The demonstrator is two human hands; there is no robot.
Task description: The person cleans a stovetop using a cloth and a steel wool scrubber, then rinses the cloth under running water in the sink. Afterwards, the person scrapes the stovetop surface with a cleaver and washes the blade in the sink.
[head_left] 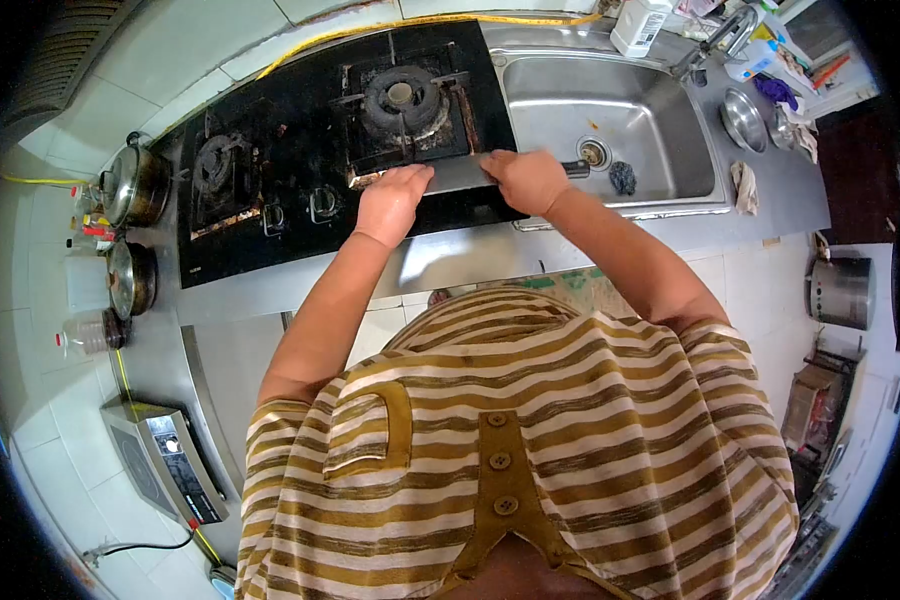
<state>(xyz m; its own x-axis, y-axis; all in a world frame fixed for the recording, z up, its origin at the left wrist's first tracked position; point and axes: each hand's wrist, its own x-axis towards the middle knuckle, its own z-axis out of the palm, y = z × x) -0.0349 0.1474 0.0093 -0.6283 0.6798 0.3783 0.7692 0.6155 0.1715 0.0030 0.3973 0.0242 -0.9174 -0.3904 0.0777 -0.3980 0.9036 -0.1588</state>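
A wide metal blade, which looks like a cleaver (458, 174), lies level over the front right part of the black gas stove (300, 130). Its dark handle sticks out to the right, past my right hand (528, 180), towards the sink. The fingers of my right hand are wrapped round the blade near the handle. My left hand (394, 200) presses its closed fingers on the blade's left end. Just behind the blade is the right burner (402, 100), with dark, dirty-looking surroundings. The fingertips of both hands are partly hidden.
The sink (610, 110) is at the right, with a dark scrubber (622, 178) near its drain. Pots (135, 185) and bottles stand left of the stove. Metal bowls (742, 120) and a cloth (744, 188) lie right of the sink. A white bottle (638, 27) stands behind it.
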